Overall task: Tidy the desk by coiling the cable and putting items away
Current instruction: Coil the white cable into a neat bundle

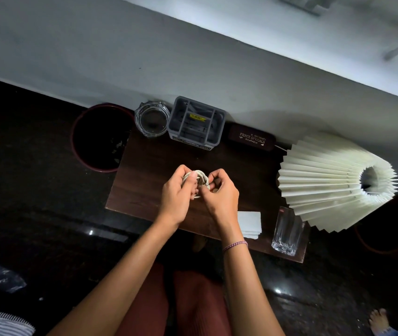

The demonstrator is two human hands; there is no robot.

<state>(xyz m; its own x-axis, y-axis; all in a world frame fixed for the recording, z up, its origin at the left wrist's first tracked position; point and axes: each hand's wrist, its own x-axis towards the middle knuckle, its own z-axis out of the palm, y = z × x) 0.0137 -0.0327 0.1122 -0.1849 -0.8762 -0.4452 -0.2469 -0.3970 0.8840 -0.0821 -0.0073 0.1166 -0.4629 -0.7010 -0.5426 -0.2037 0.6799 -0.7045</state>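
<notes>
Our left hand (178, 190) and right hand (220, 194) both grip the coiled cable (200, 175) over mid desk (149, 166) (organizer (196, 122) at far edge).

the white cable (202, 175) is wound into a small, tight coil of several loops. it is held just above the middle of the dark wooden surface (144, 183), between the left hand (177, 192) and the right hand (219, 196), whose fingers (214, 174) curl round its sides. a grey compartmented organiser (196, 126) stands at the far edge, and a dark spectacle case (252, 139) lies just to its right.
</notes>
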